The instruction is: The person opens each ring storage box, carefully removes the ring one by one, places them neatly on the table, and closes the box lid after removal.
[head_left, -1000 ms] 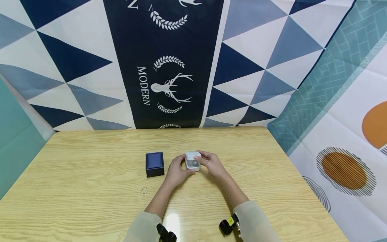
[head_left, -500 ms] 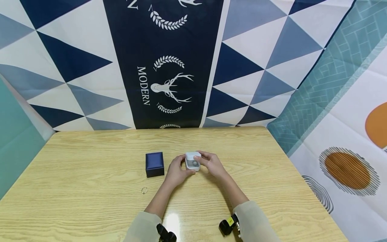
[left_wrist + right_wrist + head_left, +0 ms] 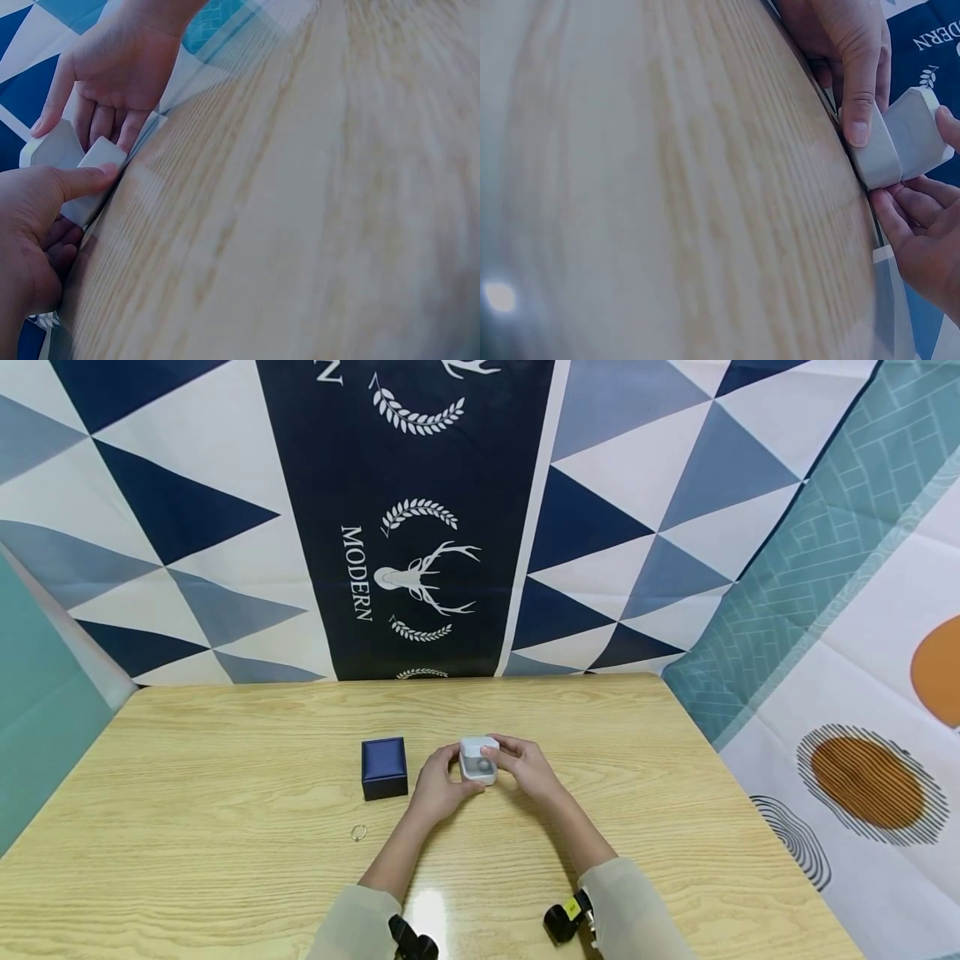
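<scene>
A small white hinged case (image 3: 477, 746) stands on the table with its lid raised and grey showing inside. A small rounded grey thing (image 3: 483, 764) shows at its inner right; its kind is hard to tell. My left hand (image 3: 437, 787) grips the case from the left. In the right wrist view the left thumb presses the front of the case's base (image 3: 877, 159). My right hand (image 3: 531, 768) holds the raised lid from the right, its thumb at the lid's edge; the left wrist view shows the lid (image 3: 56, 146) between that thumb and the fingers.
A navy blue box (image 3: 385, 760) with its lid down stands left of the hands. Nearer, a thin ring (image 3: 358, 832) lies on the wooden table (image 3: 225, 793). Patterned cloth hangs behind the table's far edge and along the right side.
</scene>
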{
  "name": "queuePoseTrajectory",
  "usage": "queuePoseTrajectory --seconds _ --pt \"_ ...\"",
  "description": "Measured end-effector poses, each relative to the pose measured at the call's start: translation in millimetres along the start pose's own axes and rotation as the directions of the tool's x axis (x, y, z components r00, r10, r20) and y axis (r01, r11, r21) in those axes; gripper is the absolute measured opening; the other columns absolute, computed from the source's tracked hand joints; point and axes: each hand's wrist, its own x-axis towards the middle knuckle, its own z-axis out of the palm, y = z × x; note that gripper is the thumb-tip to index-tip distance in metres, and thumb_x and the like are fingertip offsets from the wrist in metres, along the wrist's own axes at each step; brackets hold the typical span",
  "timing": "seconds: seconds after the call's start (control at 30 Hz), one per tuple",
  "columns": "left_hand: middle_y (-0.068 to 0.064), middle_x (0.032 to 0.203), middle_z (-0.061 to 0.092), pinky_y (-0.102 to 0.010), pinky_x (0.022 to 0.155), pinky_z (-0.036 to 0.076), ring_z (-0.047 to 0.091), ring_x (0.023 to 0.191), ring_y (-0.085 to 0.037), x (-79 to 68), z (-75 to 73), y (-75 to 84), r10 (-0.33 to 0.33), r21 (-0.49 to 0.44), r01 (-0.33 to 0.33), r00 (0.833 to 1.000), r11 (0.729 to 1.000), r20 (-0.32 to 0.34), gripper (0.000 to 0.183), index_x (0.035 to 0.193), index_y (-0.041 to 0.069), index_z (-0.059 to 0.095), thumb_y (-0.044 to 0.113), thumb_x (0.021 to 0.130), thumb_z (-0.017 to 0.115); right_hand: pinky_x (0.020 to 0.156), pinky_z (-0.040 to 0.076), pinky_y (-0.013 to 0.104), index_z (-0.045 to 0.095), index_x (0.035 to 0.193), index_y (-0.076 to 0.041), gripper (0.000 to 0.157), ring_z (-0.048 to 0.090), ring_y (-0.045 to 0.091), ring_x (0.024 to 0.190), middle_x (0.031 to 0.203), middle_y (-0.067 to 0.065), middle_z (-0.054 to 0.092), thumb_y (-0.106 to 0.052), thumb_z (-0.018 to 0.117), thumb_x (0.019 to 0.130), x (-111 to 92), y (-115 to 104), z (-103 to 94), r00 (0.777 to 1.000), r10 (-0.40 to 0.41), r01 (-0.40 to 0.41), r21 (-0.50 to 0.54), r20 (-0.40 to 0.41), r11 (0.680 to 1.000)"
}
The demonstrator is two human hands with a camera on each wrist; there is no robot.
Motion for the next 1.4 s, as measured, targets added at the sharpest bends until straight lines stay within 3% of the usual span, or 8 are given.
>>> queuePoseTrajectory --seconds 0.93,1.27,1.4 --pt "-0.019 0.129 0.054 -0.047 0.107 0.037 0.049 0.123 -0.034 -0.8 0.3 1.6 -0.012 0.014 0.012 1.000 1.000 -0.005 0.070 0.131 -0.002 0.048 0.017 0.072 0.081 0.098 0.048 0.038 0.050 0.132 0.003 0.052 0.057 0.029 0.117 0.127 0.020 0.058 -0.030 0.059 0.092 2.8 0.6 -1.6 1.000 0.013 -0.014 0.028 0.006 1.000" --pt "-0.019 0.128 0.055 -0.047 0.107 0.036 0.049 0.123 -0.034 -1.0 -0.1 2.0 -0.010 0.009 0.010 1.000 1.000 -0.011 0.070 0.130 -0.002 0.049 0.017 0.072 0.081 0.098 0.047 0.039 0.046 0.131 0.010 0.048 0.055 0.032 0.118 0.128 0.026 0.055 -0.021 0.054 0.095 -14.0 -29.4 -0.8 0.999 0.006 -0.007 0.005 0.040 1.000" --pt "-0.019 0.128 0.054 -0.046 0.107 0.036 0.049 0.123 -0.033 -0.5 0.6 1.5 -0.011 0.005 0.011 1.000 1.000 -0.011 0.070 0.131 -0.002 0.049 0.018 0.072 0.081 0.098 0.048 0.038 0.047 0.132 0.007 0.050 0.056 0.031 0.117 0.128 0.024 0.055 -0.025 0.056 0.094 -6.4 -15.4 -1.1 1.000 0.005 -0.005 0.021 0.028 1.000"
